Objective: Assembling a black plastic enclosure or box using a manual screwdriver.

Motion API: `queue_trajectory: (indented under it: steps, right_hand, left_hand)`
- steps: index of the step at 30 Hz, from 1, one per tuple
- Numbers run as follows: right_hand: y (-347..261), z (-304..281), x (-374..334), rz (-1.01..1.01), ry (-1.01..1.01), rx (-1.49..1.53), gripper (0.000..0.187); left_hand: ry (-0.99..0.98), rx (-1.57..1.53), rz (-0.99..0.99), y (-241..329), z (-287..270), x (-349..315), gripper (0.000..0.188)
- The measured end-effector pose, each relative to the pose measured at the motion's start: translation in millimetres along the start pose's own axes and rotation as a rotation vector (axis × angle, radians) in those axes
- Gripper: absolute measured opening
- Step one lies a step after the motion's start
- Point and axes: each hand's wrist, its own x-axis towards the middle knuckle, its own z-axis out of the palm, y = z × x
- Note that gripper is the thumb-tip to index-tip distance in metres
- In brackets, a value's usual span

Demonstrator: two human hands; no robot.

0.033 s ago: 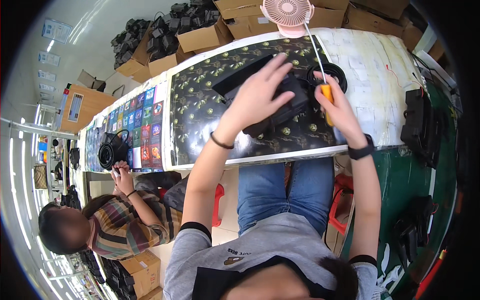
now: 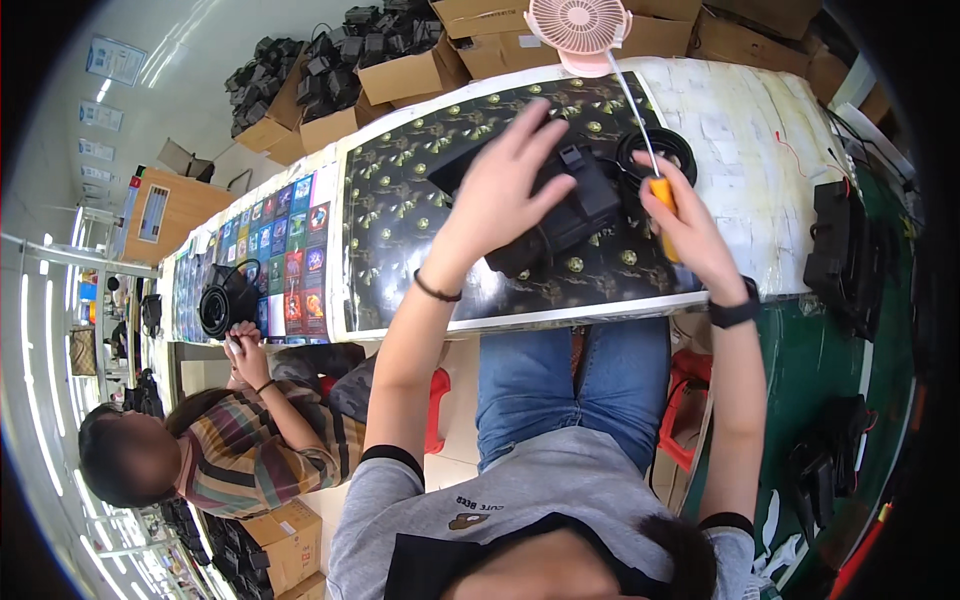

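A black boxy device with a flat dark panel on its left side lies on the patterned black mat in front of me. My left hand is over its left part, open, fingers spread and pointing away from me; whether the palm touches the device I cannot tell. My right hand is closed round a screwdriver with an orange handle. Its long metal shaft points up and away, toward the fan. Just beyond the right hand lies a coil of black cable, beside the device.
A pink fan stands at the table's far edge. Cardboard boxes, some filled with black devices, line the back. To the left a seated person handles another black device with cable. More black units lie on the right.
My left hand has shifted slightly left, uncovering more of the device. My right hand, with the screwdriver, has moved a little to the right and toward me.
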Motion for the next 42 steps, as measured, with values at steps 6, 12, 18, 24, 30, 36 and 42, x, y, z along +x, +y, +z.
queue_trajectory:
  steps: [6, 12, 18, 24, 30, 36, 42]
  right_hand:
    - [-68, -30, -53, -0.258, -0.299, -0.793, 0.047]
    - [-63, -3, -64, -0.15, -0.429, -0.969, 0.044]
    - [-56, 10, -63, -0.093, -0.468, -0.994, 0.048]
    - [-53, 24, -67, -0.093, -0.449, -0.926, 0.043]
    - [-45, 34, -63, -0.093, -0.462, -0.85, 0.04]
    - [-37, 53, -63, -0.202, -0.409, -0.842, 0.039]
    - [-24, 49, -54, -0.309, -0.365, -0.638, 0.035]
  left_hand:
    - [0.069, 0.04, -0.191, -28, -15, -40, 0.04]
    - [0.164, 0.193, -0.262, -15, 4, -48, 0.035]
    - [0.203, 0.229, -0.323, -12, 9, -55, 0.036]
    - [0.246, 0.289, -0.368, -8, 7, -66, 0.039]
    - [0.255, 0.287, -0.417, -13, 3, -76, 0.039]
    - [0.294, 0.285, -0.443, -20, -1, -86, 0.038]
    - [0.279, 0.312, -0.406, -21, -1, -84, 0.039]
